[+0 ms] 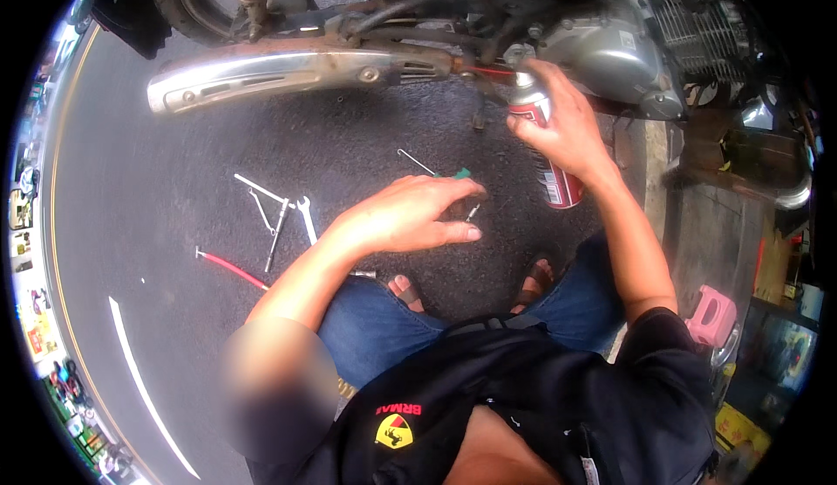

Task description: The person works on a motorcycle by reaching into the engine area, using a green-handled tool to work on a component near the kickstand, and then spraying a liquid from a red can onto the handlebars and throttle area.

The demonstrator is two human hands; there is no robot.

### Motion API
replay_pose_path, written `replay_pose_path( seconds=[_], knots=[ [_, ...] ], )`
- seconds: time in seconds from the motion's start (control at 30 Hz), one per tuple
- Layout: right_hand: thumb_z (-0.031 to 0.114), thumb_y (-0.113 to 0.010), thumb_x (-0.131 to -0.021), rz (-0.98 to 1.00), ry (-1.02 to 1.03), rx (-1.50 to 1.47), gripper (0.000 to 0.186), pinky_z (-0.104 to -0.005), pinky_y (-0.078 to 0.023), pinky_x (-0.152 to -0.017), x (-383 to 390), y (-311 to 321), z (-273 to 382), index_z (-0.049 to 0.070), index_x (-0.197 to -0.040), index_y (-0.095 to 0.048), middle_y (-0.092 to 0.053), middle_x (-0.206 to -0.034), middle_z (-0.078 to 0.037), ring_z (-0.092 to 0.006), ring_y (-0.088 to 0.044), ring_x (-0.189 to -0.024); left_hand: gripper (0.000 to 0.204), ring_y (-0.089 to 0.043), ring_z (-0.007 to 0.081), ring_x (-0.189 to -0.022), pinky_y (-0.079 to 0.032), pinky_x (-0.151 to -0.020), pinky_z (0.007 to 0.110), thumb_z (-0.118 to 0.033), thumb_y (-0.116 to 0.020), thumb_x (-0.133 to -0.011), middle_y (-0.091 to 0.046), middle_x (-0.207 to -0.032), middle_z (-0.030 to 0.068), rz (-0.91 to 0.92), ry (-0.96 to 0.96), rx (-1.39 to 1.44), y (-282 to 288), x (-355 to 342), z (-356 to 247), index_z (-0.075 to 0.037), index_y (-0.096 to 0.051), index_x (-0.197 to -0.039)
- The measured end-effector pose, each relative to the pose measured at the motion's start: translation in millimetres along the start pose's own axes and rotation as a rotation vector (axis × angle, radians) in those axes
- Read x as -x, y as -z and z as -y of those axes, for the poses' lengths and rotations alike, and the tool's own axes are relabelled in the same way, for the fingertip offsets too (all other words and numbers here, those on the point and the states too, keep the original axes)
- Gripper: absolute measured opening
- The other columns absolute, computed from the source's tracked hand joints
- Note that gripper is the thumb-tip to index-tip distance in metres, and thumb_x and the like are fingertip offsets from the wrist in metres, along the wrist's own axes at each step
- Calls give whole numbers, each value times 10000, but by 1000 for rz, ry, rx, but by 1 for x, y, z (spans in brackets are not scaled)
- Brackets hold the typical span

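My right hand grips a red and silver spray can upright in view, its thin red straw pointing at the rusty pipe joint by the motorcycle exhaust. The engine is just beyond the can. My left hand is held over the asphalt with thumb and fingers apart. Beneath and beside it lie a small metal piece and a hooked tool with a green handle. A T-shaped wrench, an open-end wrench and a red-handled tool lie to the left.
The motorcycle's wheel and frame span the top of the view. A concrete curb edge runs along the right, with a pink plastic stool on that side. A road with painted lines stretches at the left toward shopfronts.
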State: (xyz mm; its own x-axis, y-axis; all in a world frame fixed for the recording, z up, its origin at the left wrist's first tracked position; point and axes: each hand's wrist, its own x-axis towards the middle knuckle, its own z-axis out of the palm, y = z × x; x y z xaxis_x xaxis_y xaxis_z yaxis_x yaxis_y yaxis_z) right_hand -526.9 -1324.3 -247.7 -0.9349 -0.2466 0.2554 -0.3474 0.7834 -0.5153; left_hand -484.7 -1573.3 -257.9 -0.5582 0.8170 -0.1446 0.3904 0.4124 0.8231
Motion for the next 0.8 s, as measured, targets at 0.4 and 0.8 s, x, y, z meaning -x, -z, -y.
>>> replay_pose_path(
  seconds=[0.4,0.8],
  knots=[
    [271,-694,-707,78,-40,-45,680,-408,-416,-997,0,1,10,29,-1299,-465,-526,-1279,-200,-370,-516,-1187,540,-607,393,-1031,-485,-862,445,-364,-665,-842,-635,-1085,227,-18,26,-24,0,12,-4,-46,-524,-1255],
    [281,-688,-701,5,26,7,658,-420,-449,-943,1,-1,0,43,-1277,-477,-543,-1234,-182,-374,-551,-1123,536,-603,391,-1044,-480,-879,445,-363,-658,-851,-626,-1120,223,20,36,-23,0,3,-1,-46,-519,-1260]
  ],
)
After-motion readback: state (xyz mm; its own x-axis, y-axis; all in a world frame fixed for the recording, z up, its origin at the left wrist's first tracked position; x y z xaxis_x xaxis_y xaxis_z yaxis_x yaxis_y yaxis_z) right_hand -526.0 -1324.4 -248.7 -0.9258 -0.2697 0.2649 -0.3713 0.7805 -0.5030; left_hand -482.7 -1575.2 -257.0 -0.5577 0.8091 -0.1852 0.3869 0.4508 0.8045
